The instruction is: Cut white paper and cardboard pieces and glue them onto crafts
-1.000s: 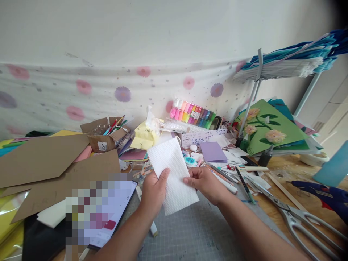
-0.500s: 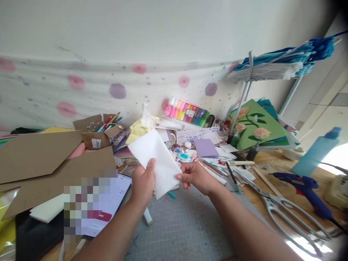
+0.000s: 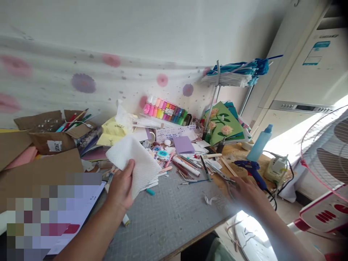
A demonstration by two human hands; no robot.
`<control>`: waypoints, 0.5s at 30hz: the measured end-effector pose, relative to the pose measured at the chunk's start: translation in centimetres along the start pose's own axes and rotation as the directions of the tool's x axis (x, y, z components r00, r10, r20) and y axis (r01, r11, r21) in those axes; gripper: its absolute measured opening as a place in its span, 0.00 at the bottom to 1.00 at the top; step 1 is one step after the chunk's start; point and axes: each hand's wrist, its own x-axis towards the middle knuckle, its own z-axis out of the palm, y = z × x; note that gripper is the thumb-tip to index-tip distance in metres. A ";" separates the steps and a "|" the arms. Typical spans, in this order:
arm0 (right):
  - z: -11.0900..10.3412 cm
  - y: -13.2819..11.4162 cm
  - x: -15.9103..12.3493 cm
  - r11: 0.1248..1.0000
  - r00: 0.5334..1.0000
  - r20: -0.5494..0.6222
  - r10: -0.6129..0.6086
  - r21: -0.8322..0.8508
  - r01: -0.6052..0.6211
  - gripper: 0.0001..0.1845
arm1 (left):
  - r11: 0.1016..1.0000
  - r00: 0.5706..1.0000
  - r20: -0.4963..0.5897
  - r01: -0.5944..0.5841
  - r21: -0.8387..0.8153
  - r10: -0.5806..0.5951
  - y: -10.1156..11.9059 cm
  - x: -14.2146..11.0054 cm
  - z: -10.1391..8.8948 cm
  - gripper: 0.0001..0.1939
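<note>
White embossed paper sheet (image 3: 144, 163) gripped by the left hand (image 3: 121, 186), raised above the left of the mat.
Right hand (image 3: 248, 192) is at the long silver metal scissors (image 3: 217, 170), right; whether it grips them, I cannot tell. Grey gridded mat (image 3: 168, 217) stretches open between both hands to the near edge, bounded far by slim white and brown pens (image 3: 189, 166).

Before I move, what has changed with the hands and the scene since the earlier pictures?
The right hand let go of the white textured sheet and moved right to the scissors; whether it grips them is unclear. The view swung right, bringing a fan into sight. The left hand still holds the sheet; the purple card looks unmoved.
</note>
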 end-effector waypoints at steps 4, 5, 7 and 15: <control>1.1 2.2 0.0 0.990 1.000 0.020 0.023 -0.140 -0.020 0.29 | 0.994 0.997 0.018 0.077 -0.079 -0.076 0.5 -0.7 0.5 0.07; 1.2 2.2 0.2 0.987 0.999 0.025 0.033 -0.158 -0.029 0.30 | 0.992 0.996 0.023 0.090 -0.091 -0.088 0.5 -0.8 0.5 0.07; 1.1 2.1 0.6 0.983 0.997 0.044 0.061 -0.176 -0.052 0.29 | 0.988 0.994 0.038 0.110 -0.111 -0.106 0.6 -1.0 0.6 0.06; -0.5 4.2 0.1 0.973 0.975 0.007 0.222 0.066 -0.221 0.31 | 0.981 0.984 0.150 0.116 -0.156 -0.092 -1.0 -0.1 -0.5 0.06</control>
